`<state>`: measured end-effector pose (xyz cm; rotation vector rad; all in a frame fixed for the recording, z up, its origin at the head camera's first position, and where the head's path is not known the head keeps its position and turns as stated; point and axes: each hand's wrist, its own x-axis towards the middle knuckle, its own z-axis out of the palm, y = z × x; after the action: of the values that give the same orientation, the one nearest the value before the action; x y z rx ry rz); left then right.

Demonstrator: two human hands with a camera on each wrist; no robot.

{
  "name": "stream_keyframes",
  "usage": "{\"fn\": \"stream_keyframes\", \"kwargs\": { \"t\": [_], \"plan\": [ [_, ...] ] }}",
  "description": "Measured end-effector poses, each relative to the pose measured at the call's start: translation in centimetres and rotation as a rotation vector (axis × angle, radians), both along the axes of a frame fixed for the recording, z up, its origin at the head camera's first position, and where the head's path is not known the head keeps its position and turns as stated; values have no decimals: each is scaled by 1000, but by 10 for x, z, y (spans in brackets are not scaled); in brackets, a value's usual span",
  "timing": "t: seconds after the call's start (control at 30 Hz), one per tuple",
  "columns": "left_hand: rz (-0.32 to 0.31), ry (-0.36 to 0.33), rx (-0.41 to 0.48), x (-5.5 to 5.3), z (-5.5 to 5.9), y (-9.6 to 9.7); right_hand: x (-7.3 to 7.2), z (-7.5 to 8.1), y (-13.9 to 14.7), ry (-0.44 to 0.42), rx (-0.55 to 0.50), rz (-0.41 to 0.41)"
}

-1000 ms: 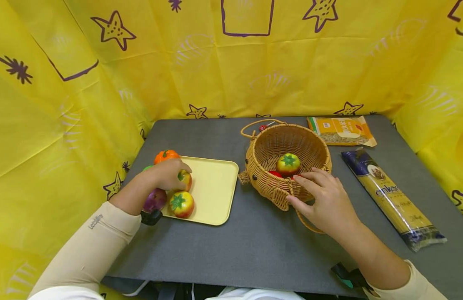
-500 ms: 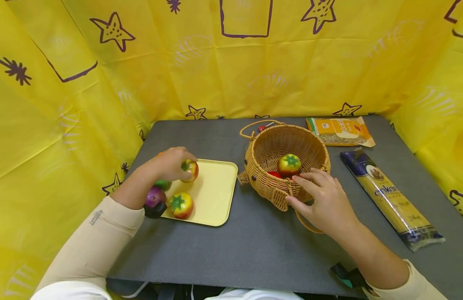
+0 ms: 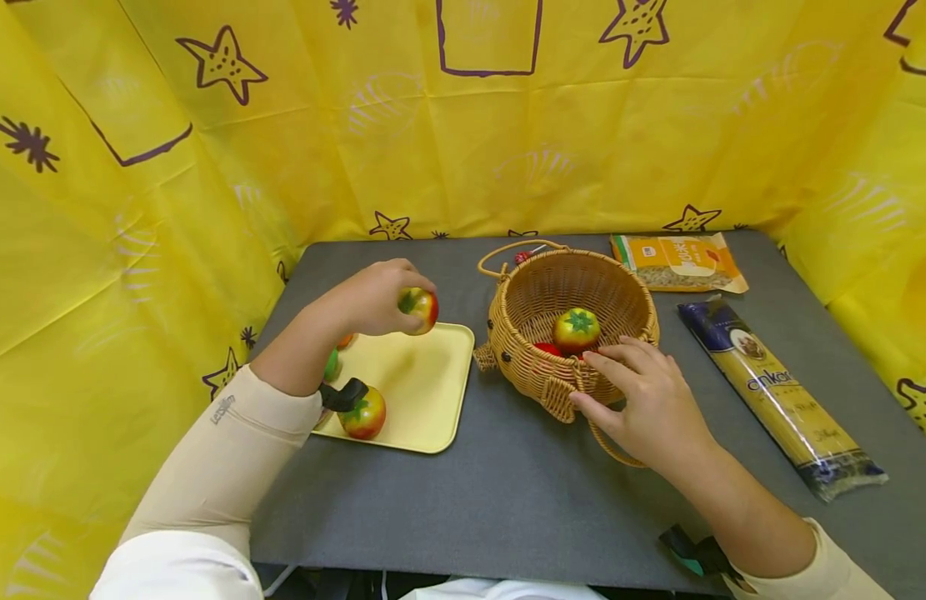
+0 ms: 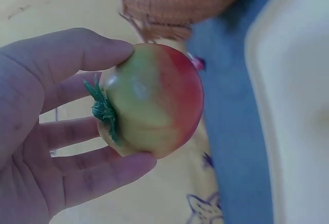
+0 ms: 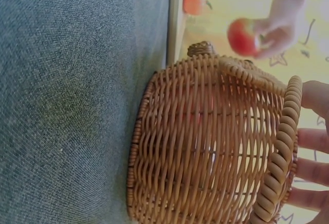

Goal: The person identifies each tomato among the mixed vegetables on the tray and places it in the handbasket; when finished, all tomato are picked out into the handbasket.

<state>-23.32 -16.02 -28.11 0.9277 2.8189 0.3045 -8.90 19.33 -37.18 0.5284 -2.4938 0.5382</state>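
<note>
My left hand point(image 3: 380, 296) holds a red-and-yellow toy tomato point(image 4: 159, 100) above the far edge of a pale yellow tray point(image 3: 425, 400). Its thumb and fingertips grip the sides, with the green leafy top facing the palm. A second such tomato point(image 3: 368, 417) sits on the tray, partly behind the wrist strap. To the right stands a wicker basket point(image 3: 518, 358) shaped like an animal. Inside it lie another tomato point(image 3: 577, 329) and something red point(image 3: 548, 348), mostly hidden by the near rim. My right hand point(image 3: 653, 396) holds that near rim, fingers over it and thumb outside.
A green toy point(image 3: 332, 365) and an orange one point(image 3: 346, 340) show beside the left wrist. Beyond the basket lies an orange food packet point(image 3: 683, 262), and a long spaghetti packet point(image 3: 778, 392) is at the right. The basket's handle point(image 3: 500, 250) sticks out at its far left.
My left hand has lifted the tomato off the tray and carried it right and away from me, towards the basket. The right hand has stayed at the basket's rim.
</note>
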Motion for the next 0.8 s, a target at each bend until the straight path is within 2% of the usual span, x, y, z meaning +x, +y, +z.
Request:
{"fn": "stream_keyframes", "kwargs": {
  "t": [0.3, 0.53, 0.67, 0.8],
  "plan": [
    [-81, 53, 44, -4, 24, 47, 0, -1, 1, 20, -1, 6],
    [-138, 58, 41, -2, 41, 87, 0, -1, 1, 11, -7, 2],
    [-178, 66, 36, -2, 43, 108, 0, -1, 1, 14, -6, 5],
    [-212, 53, 16, -3, 38, 126, -1, -1, 1, 16, -7, 6]
  ]
}}
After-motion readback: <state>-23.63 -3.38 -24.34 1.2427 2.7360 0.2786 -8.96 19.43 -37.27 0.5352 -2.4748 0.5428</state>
